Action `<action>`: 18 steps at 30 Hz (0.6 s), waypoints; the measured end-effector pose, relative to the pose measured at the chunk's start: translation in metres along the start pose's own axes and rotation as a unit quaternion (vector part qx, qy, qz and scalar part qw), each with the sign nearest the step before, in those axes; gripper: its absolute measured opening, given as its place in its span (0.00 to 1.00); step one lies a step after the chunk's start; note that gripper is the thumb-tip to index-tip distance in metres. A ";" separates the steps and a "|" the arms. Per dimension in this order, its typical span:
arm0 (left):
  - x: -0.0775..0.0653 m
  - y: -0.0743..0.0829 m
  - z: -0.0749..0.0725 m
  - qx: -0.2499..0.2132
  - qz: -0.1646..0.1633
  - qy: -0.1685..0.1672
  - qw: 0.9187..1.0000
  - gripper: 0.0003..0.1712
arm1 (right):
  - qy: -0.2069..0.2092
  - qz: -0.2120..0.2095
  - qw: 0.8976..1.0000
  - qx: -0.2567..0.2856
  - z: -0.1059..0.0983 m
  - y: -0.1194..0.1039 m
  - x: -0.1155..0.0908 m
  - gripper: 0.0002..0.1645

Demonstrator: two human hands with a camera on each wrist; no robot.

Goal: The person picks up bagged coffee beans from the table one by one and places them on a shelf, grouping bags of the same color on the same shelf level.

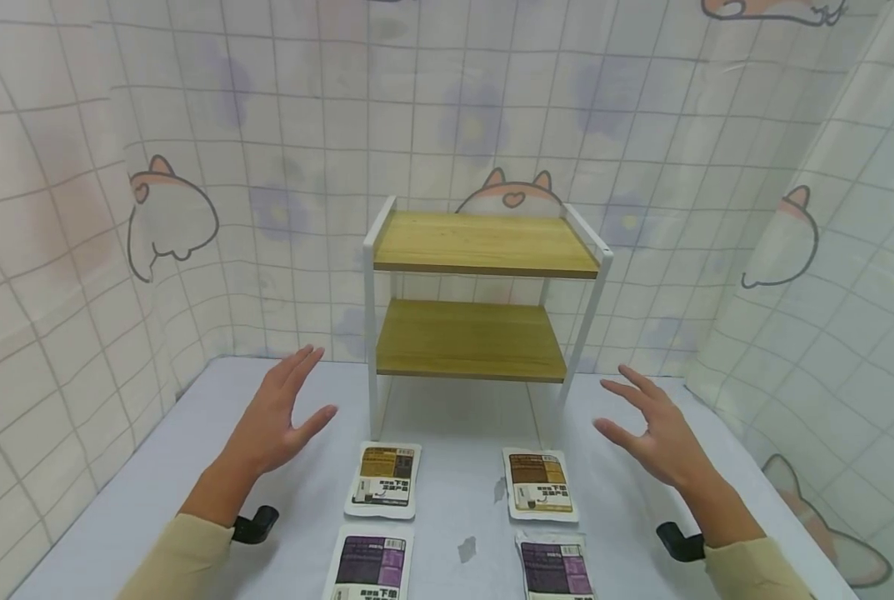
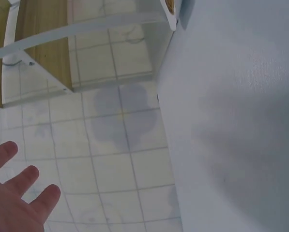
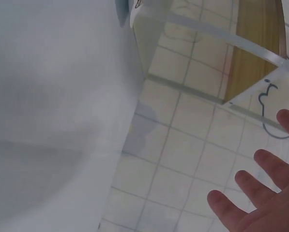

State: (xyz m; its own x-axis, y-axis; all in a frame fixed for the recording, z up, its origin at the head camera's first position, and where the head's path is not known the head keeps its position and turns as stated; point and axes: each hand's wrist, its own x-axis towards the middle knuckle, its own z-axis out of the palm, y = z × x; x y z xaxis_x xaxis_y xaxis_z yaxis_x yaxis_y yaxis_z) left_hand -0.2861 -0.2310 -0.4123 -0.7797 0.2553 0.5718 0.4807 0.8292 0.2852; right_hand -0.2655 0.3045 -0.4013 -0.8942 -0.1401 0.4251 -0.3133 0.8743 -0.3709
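My left hand (image 1: 270, 425) hovers over the table's left side, fingers extended and thumb apart, holding nothing. On the right, my right hand (image 1: 660, 433) is likewise spread in the air with nothing in it. Between them lie flat packets in two columns: a brown-labelled packet (image 1: 384, 481) and a purple-labelled packet (image 1: 370, 562) at left, another brown-labelled packet (image 1: 540, 485) and another purple-labelled packet (image 1: 556, 568) at right. The frame's lower edge cuts off both purple ones. Each wrist view shows spread fingertips of the left hand (image 2: 18, 198) and right hand (image 3: 265, 198).
Behind the packets stands a white-framed rack with a wooden upper shelf (image 1: 484, 242) and a lower shelf (image 1: 469, 337). A tiled-pattern curtain (image 1: 304, 125) with cartoon animals surrounds the white table (image 1: 447, 508). Small grey patches (image 1: 466, 548) mark the tabletop.
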 end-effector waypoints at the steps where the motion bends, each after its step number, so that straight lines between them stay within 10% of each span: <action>1: 0.000 0.003 0.001 -0.010 -0.002 -0.003 1.000 0.50 | 0.002 -0.001 1.000 0.004 0.002 -0.001 -0.001 0.42; 18: 0.023 0.046 0.013 -0.203 -0.011 0.015 0.979 0.42 | -0.013 0.048 0.986 0.160 0.038 -0.014 -0.017 0.35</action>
State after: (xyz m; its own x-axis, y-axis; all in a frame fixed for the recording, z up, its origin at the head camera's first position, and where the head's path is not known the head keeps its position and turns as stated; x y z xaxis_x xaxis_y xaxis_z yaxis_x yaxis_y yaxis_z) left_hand -0.2868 -0.1809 -0.3961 -0.7827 0.2187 0.5827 0.5878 0.5677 0.5764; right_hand -0.2583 0.2773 -0.4350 -0.9311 -0.0793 0.3559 -0.3080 0.6936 -0.6512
